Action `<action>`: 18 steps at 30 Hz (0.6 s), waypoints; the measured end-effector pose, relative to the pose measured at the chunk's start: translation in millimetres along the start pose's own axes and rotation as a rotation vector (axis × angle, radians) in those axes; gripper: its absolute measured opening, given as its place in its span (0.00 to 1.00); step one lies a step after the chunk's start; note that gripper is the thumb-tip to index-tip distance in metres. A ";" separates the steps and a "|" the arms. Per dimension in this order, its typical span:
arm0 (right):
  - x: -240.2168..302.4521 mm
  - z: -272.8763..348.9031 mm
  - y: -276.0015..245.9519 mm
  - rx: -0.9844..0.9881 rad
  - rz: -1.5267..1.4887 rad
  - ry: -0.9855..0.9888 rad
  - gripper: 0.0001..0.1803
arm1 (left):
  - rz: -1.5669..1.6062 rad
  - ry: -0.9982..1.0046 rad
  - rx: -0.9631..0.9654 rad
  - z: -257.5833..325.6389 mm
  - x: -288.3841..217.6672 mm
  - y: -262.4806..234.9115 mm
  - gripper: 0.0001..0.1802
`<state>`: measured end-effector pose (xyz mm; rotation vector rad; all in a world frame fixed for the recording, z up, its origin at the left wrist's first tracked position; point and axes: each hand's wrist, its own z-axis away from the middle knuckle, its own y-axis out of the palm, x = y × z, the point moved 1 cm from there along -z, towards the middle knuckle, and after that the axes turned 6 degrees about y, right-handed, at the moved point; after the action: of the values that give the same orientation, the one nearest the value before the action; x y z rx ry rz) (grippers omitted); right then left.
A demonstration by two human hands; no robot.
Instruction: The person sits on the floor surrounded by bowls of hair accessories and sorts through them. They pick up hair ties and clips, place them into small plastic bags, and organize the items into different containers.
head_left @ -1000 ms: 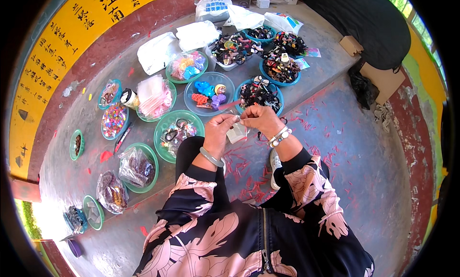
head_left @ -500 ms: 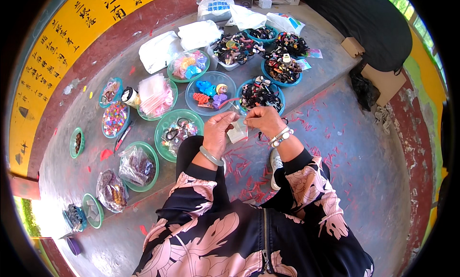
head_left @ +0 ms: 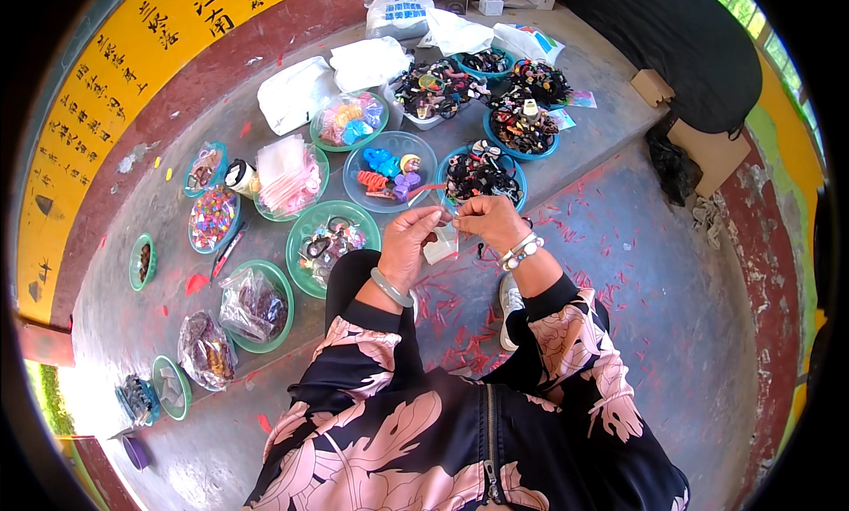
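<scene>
Two bare hands meet at the middle of the view, over the near edge of a concrete ledge [head_left: 265, 144]. The left hand [head_left: 407, 248], wearing a pale bangle [head_left: 390, 289], has thumb and fingers closed in a pinch on the upper part of a small clear plastic bag [head_left: 439, 248]. The right hand [head_left: 493, 225], with a white beaded bracelet [head_left: 520, 252], is pinched at the same bag's top edge, its fingertips just beside the left ones. The bag hangs below and between them, a whitish patch showing in it; finer detail at the fingertips is too small to tell.

Just left of the hands sits a green plastic bowl [head_left: 302, 275] of hair ties. Beyond them are a translucent bowl [head_left: 417, 152] with blue, red and purple scrunchies, and dark hair ties [head_left: 482, 175] filling a blue bowl. Stacked pink sheets [head_left: 292, 184] lie farther left. Below, red scraps [head_left: 449, 320] litter the floor beside a white shoe [head_left: 508, 308].
</scene>
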<state>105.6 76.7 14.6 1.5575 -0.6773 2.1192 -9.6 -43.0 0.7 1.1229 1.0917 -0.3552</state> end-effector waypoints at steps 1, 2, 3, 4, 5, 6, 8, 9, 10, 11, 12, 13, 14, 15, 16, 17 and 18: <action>-0.3 -0.3 -0.1 0.001 -0.005 0.001 0.07 | -0.011 -0.001 -0.006 -0.7 1.1 -0.9 0.10; -1.6 -1.0 -0.4 0.004 0.000 -0.006 0.07 | -0.023 -0.003 -0.012 -1.4 2.3 -1.9 0.10; -3.5 -2.2 -0.1 0.009 0.004 -0.014 0.08 | -0.043 0.006 -0.018 -2.1 3.5 -3.7 0.09; -4.4 -2.8 0.4 0.014 0.008 -0.022 0.08 | -0.064 0.015 -0.024 -3.0 4.9 -5.7 0.09; -4.2 -3.0 1.0 0.002 0.026 -0.049 0.09 | -0.084 0.024 -0.030 -3.4 5.6 -7.0 0.09; -3.9 -2.7 1.0 -0.011 0.044 -0.076 0.09 | -0.095 0.018 -0.039 -3.6 6.1 -7.1 0.09; -3.2 -2.9 1.5 -0.024 0.074 -0.110 0.10 | -0.117 0.007 -0.056 -3.8 7.1 -6.9 0.08; -3.0 -3.4 3.2 -0.021 0.087 -0.118 0.11 | -0.153 0.011 -0.052 -3.2 7.3 -7.6 0.08; -2.2 -3.6 5.0 -0.018 0.100 -0.125 0.11 | -0.190 0.015 -0.048 -2.4 7.4 -8.3 0.08; -0.8 -2.5 6.2 -0.024 0.111 -0.136 0.11 | -0.227 0.019 -0.044 -1.9 7.6 -8.9 0.08; 3.7 0.9 7.2 -0.031 0.123 -0.147 0.11 | -0.238 0.014 -0.031 -1.7 6.6 -8.1 0.08; 7.3 3.5 7.9 -0.038 0.134 -0.158 0.10 | -0.248 0.010 -0.019 -1.4 4.6 -6.5 0.07; 9.4 4.8 8.4 -0.036 0.091 -0.158 0.10 | -0.259 0.005 -0.006 -1.4 3.4 -5.4 0.07; 11.7 6.1 8.8 -0.034 0.047 -0.160 0.10 | -0.275 0.004 -0.006 -1.5 2.7 -4.6 0.07; 12.8 6.7 9.1 -0.032 0.004 -0.161 0.09 | -0.290 0.002 -0.006 -1.6 2.4 -3.8 0.07; 11.8 6.0 8.4 -0.067 0.046 -0.159 0.09 | -0.306 0.000 -0.007 -1.5 2.2 -3.1 0.06; 8.9 4.5 6.6 -0.103 0.087 -0.156 0.09 | -0.297 -0.008 -0.007 -1.3 2.2 -2.2 0.06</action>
<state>102.6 69.1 23.4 1.6767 -0.9078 2.0030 -10.8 -42.2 -2.4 0.9524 1.2545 -0.5879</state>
